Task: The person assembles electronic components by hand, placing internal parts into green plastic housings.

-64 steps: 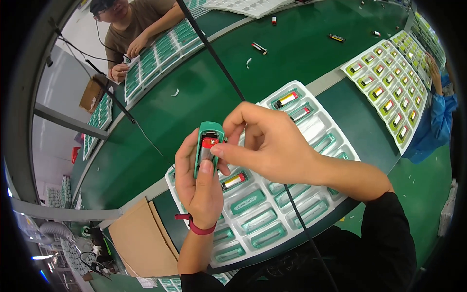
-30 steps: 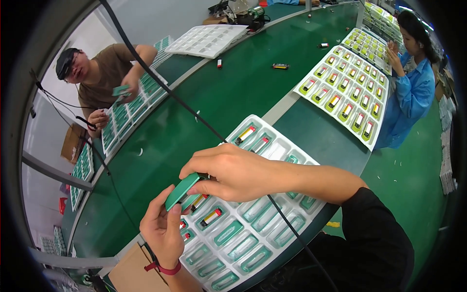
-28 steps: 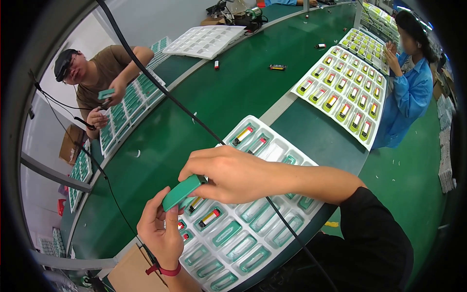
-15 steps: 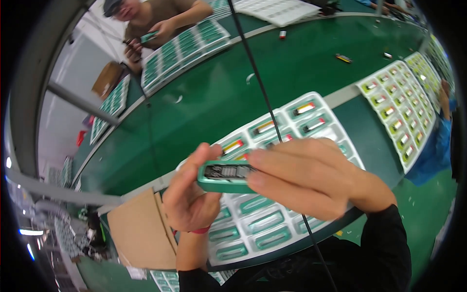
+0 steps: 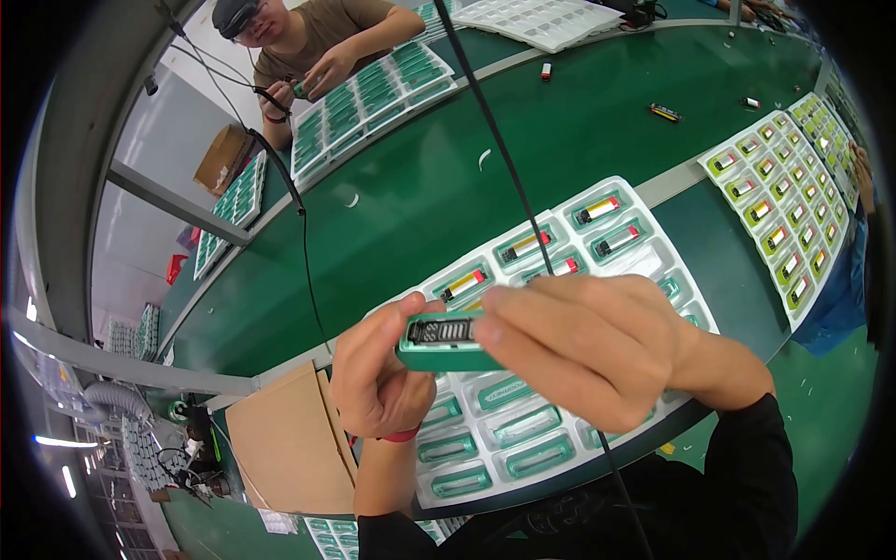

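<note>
A small oblong green plastic casing (image 5: 442,358) with a black slotted insert on its upper face is held between my hands, above a white tray (image 5: 678,273). My left hand (image 5: 383,378) grips the casing's left end, thumb and fingers closed round it. The fingers of my right hand (image 5: 593,350) press together over the right end and hide that part. Below, the tray's far pockets hold green casings with red-tipped cylindrical cells (image 5: 597,211). In nearer pockets sit green casings (image 5: 525,427) with no cell showing.
A thin black cable (image 5: 492,121) hangs across the view in front of the tray. Cardboard (image 5: 291,439) lies at the left. Another tray of cells (image 5: 779,201) stands at the right. Across the green belt (image 5: 392,219), a person works beside a tray of green casings (image 5: 373,103).
The whole view has shifted slightly, with things appearing farther right. Both my hands keep hold of the casing. Across the belt, the other person's hands have drawn closer together.
</note>
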A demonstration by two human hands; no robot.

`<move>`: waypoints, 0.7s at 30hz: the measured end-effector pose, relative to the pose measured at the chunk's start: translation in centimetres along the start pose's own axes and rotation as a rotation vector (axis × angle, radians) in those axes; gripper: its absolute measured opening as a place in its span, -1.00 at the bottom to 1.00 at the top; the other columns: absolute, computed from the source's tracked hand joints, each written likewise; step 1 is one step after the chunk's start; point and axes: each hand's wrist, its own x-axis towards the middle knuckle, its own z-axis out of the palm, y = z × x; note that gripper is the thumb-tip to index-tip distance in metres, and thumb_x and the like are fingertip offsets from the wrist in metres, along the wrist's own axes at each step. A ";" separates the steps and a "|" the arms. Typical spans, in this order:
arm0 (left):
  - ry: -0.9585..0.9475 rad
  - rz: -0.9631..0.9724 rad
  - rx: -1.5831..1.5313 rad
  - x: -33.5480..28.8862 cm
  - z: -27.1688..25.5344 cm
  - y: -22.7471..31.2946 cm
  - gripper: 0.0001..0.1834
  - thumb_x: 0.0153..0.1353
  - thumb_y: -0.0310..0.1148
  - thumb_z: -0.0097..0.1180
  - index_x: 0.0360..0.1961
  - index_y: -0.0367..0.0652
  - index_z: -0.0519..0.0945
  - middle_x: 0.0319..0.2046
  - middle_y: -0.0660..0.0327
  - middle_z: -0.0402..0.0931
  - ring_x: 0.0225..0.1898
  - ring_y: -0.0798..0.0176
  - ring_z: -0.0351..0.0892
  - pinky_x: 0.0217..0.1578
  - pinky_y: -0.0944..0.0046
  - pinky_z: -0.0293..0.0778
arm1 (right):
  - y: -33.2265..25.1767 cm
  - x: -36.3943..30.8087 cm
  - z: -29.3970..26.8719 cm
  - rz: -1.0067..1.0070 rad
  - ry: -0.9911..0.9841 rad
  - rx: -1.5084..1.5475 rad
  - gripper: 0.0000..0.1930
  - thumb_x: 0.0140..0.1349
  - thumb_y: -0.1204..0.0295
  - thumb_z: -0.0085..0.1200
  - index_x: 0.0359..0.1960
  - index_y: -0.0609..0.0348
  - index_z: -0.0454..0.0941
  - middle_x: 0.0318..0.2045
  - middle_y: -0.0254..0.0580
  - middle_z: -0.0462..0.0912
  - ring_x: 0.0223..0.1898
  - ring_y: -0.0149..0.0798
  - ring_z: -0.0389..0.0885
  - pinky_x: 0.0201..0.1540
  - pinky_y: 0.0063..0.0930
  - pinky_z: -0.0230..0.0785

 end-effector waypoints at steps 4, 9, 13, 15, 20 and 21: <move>-0.174 -0.050 0.257 1.3 0.1 0.2 -0.55 -0.10 -0.69 0.27 -0.08 -0.32 0.57 -0.21 0.02 0.61 -0.27 0.13 0.63 -0.25 0.30 0.56 | 0.7 -1.1 1.2 0.024 0.017 -0.050 -0.72 -0.18 0.51 0.10 -0.36 0.39 0.59 -0.36 -0.05 0.57 -0.49 -0.34 0.50 -0.54 -0.63 0.39; -0.187 -0.013 0.368 0.4 1.0 -0.4 -0.60 -0.12 -0.68 0.18 -0.15 -0.35 0.54 -0.28 0.04 0.58 -0.32 0.09 0.61 -0.35 0.29 0.55 | 0.6 -1.4 1.1 0.072 -0.066 0.039 -0.69 -0.14 0.58 0.11 -0.27 0.43 0.57 -0.33 -0.02 0.60 -0.50 -0.30 0.54 -0.57 -0.60 0.38; -0.190 0.005 0.384 -0.2 1.3 -1.5 -0.64 -0.10 -0.64 0.18 -0.17 -0.34 0.54 -0.32 0.05 0.58 -0.40 0.11 0.59 -0.46 0.31 0.50 | 0.7 -1.6 1.2 0.117 -0.104 0.042 -0.68 -0.15 0.56 0.10 -0.27 0.42 0.55 -0.34 -0.03 0.58 -0.51 -0.28 0.53 -0.57 -0.59 0.38; -0.230 -0.019 0.386 -0.5 1.2 -1.4 -0.64 -0.10 -0.63 0.18 -0.18 -0.34 0.54 -0.33 0.06 0.58 -0.41 0.11 0.59 -0.46 0.31 0.49 | 1.0 -1.1 0.6 0.180 -0.303 0.033 -0.66 -0.17 0.55 0.09 -0.25 0.42 0.53 -0.35 -0.04 0.57 -0.50 -0.26 0.53 -0.57 -0.57 0.39; -0.274 0.013 0.405 0.8 1.3 -0.9 -0.64 -0.11 -0.65 0.19 -0.18 -0.32 0.54 -0.33 0.07 0.58 -0.41 0.13 0.59 -0.44 0.33 0.50 | 1.3 -1.4 0.8 0.198 -0.289 0.032 -0.63 -0.20 0.54 0.10 -0.25 0.41 0.52 -0.38 -0.04 0.56 -0.51 -0.26 0.51 -0.59 -0.56 0.36; -0.200 0.000 0.367 0.7 1.6 -1.0 -0.64 -0.11 -0.66 0.20 -0.18 -0.33 0.54 -0.33 0.08 0.59 -0.40 0.13 0.60 -0.43 0.33 0.51 | 1.4 -1.5 1.1 0.174 -0.194 0.010 -0.64 -0.21 0.54 0.11 -0.27 0.42 0.53 -0.39 -0.05 0.55 -0.53 -0.27 0.50 -0.60 -0.58 0.35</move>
